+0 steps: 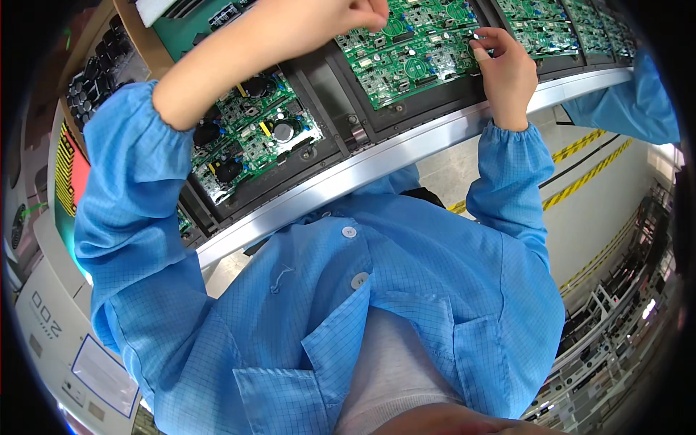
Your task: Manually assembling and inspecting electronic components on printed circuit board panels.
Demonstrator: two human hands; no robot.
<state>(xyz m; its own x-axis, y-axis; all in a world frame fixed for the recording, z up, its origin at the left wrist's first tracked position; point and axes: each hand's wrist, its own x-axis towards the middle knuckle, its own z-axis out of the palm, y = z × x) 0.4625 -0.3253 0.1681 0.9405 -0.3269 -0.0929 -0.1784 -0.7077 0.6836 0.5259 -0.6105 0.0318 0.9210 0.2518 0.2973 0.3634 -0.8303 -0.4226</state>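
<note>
- The left hand (365, 13) is being held over the green circuit board (386, 85) at upper centre; its fingers are being kept curled, and whether anything is being pinched cannot be told.
- The right hand (509, 71) is being held at that board's right edge, thumb and forefinger being bent close together; any grip cannot be told.
- Black cylinders (107, 54) are being contained in a cardboard box (138, 32), upper left.

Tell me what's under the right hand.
The right hand is over the right edge of a green circuit board and its black frame; whatever lies directly beneath the palm is covered from view.
</note>
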